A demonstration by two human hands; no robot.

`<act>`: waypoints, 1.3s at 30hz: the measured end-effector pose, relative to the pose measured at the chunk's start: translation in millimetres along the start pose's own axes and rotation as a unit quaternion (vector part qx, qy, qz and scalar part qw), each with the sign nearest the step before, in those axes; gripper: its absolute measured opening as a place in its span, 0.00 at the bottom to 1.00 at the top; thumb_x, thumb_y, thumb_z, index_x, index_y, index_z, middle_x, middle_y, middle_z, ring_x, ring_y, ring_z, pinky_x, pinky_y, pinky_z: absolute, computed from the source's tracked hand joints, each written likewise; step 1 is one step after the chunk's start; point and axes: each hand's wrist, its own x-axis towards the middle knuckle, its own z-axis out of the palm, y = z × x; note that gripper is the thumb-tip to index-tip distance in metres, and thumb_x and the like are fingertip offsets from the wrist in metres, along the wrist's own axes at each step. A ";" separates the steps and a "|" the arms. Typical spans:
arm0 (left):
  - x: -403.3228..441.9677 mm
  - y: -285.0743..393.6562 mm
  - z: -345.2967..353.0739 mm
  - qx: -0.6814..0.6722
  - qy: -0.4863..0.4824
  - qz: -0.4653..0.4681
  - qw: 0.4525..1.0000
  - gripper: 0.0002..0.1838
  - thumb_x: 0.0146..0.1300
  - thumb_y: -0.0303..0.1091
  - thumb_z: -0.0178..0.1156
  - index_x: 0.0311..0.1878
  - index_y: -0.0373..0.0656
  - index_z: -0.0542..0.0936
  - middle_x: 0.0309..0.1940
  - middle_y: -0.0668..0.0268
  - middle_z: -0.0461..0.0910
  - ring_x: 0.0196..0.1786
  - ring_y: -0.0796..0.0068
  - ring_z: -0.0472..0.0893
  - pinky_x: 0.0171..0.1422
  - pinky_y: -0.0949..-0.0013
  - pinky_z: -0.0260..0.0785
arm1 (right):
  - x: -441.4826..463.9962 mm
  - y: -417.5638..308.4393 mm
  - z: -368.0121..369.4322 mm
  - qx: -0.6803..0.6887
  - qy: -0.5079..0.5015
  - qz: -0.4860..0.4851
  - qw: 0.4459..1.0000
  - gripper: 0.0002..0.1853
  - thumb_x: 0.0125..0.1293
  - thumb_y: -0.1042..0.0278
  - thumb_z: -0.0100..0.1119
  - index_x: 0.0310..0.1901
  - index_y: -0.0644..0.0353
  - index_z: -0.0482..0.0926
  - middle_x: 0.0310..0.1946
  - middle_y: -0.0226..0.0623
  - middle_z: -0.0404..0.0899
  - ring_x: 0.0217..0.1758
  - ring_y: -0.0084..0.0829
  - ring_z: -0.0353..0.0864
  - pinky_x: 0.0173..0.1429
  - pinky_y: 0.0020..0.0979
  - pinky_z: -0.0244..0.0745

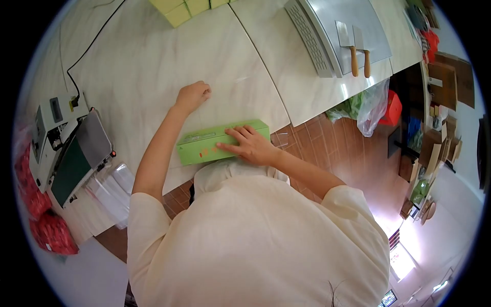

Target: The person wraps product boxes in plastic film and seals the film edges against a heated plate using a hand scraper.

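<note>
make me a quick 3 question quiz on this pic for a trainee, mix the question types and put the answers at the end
1. Multiple choice: what is the right hand resting on?
a) a black cable
b) a green box
c) a red bag

2. True or false: the left hand is touching the green box.

3. Count: how many wooden-handled tools lie on the grey metal surface?

Key:
1. b, with its fingers spread over the box.
2. False; it is apart from the box, over the pale tabletop, its fingers curled.
3. Two, lying side by side.
</note>
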 end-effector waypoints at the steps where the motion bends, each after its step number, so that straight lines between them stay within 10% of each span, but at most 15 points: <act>1: -1.3 1.8 0.2 0.023 0.015 0.013 1.000 0.06 0.60 0.35 0.63 0.39 0.48 0.82 0.37 0.68 0.81 0.42 0.64 0.81 0.45 0.61 0.73 | 0.3 1.3 0.4 -0.002 -0.004 -0.006 1.000 0.38 0.52 0.70 0.66 0.68 0.39 0.68 0.62 0.46 0.68 0.59 0.45 0.71 0.66 0.44 0.64; 32: -73.6 97.6 -29.2 0.092 0.258 -0.008 0.962 0.19 0.54 0.24 0.59 0.52 0.45 0.82 0.50 0.65 0.84 0.48 0.67 0.84 0.45 0.68 0.80 | 60.6 118.7 -61.2 -0.017 -0.014 -0.194 0.981 0.34 0.52 0.75 0.65 0.64 0.51 0.71 0.60 0.46 0.68 0.61 0.46 0.69 0.65 0.47 0.66; 39: -81.7 101.8 -25.8 0.096 0.279 0.059 0.954 0.17 0.52 0.25 0.62 0.48 0.46 0.83 0.49 0.68 0.83 0.49 0.67 0.83 0.46 0.65 0.79 | 68.2 94.7 -77.0 -0.119 0.032 -0.184 0.975 0.51 0.46 0.65 0.72 0.74 0.48 0.56 0.66 0.44 0.65 0.69 0.45 0.63 0.75 0.48 0.58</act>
